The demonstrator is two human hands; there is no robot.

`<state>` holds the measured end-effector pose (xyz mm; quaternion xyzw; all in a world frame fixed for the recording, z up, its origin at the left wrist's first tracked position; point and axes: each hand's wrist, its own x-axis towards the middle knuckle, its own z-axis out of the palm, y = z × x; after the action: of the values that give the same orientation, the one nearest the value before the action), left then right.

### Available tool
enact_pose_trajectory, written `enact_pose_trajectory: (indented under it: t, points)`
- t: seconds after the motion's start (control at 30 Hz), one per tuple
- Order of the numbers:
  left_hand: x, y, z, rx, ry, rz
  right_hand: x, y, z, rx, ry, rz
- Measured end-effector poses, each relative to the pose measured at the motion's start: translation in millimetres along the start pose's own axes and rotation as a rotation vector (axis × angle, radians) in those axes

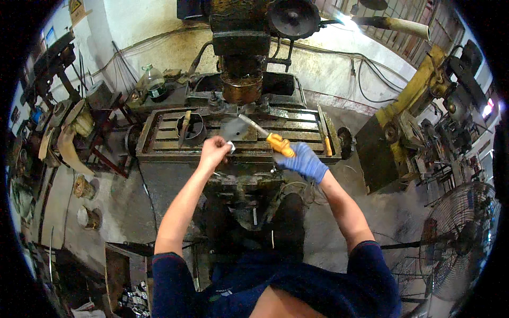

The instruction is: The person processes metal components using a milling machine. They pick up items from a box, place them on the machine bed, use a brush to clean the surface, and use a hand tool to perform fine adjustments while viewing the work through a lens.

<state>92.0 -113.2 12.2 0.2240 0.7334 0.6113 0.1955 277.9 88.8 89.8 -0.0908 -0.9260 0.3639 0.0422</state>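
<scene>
My right hand, in a blue knit glove, grips the orange-yellow handle of a file. Its metal blade slants up and left over the machine table. To the left of the file, my bare left hand pinches a small whitish piece between thumb and fingertips, at the table's front edge. File and piece are apart. Just beyond the fingertips lies a greyish patch on the table, its nature unclear. A round dark pan with a brush leaning in it sits left of that hand.
The milling machine's head hangs over the table's far side. A second yellow-handled tool lies along the table's right end. Back left stands a clear plastic jug. At the right are a floor fan and another machine.
</scene>
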Motion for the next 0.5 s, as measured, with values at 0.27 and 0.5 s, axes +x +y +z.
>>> enact_pose_trajectory:
  t: [0.27, 0.5]
  points:
    - [72, 10, 23, 0.722, 0.108, 0.438, 36, 92, 63, 0.364, 0.145, 0.196]
    - [74, -1, 14, 0.993, 0.104, 0.585, 17, 72, 56, -0.254, 0.039, 0.377]
